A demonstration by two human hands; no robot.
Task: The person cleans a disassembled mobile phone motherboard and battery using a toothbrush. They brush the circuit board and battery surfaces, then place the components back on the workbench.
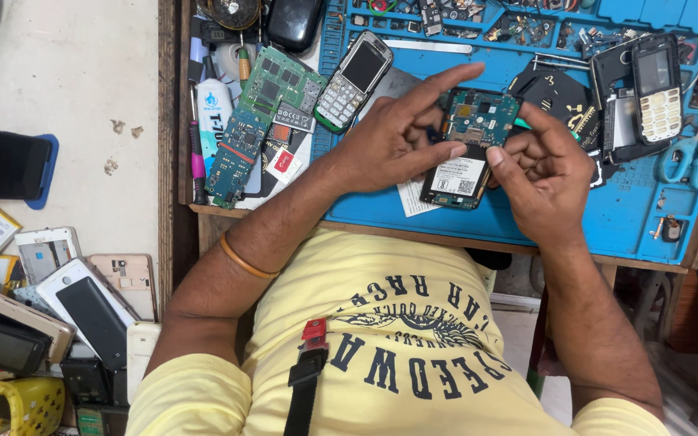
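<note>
1. Head view: opened phone (468,149) sits over the blue mat (632,218) on the table.
2. Left hand (393,137) pinches its left edge; right hand (544,169) closed on the right edge.
3. Light, stiff, fragile board exposed; grip edges only.

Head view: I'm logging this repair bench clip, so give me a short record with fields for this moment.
setting: blue work mat on a wooden bench
left hand: grips the opened phone on its left side, index finger stretched over it
right hand: holds the phone's right edge
phone state: back off, circuit board and white label exposed
nearby: keypad phone, green circuit boards, blue scissors
</note>
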